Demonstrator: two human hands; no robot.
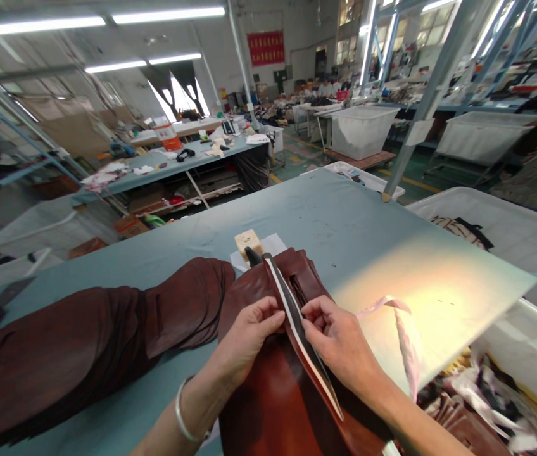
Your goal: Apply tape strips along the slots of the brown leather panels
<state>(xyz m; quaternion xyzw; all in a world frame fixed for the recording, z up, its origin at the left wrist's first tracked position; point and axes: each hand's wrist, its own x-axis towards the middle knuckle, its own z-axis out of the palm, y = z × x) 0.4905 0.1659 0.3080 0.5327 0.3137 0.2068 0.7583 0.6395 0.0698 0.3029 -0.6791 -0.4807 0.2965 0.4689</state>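
A glossy reddish-brown leather piece [263, 392] lies in front of me on the table. Along its raised edge runs a long strip, white with a dark grey band [292, 304]. My left hand [249, 332] pinches that edge from the left, thumb against fingertips. From the right, my right hand [337, 339] is closed on the dark band and leather beside it. Beyond both hands are a pale yellow block [248, 242] on white paper and a black handle-like object [252, 256]. To the left lie overlapping stacks of brown leather pieces [183, 304], some with slits.
The blue-green tabletop [306, 202] reaches far right, where a pink-white ribbon [406, 348] hangs near its edge. White bins [487, 221] with scraps stand along the right side, near a slanting metal post [420, 120]. Another cluttered table [183, 164] is behind.
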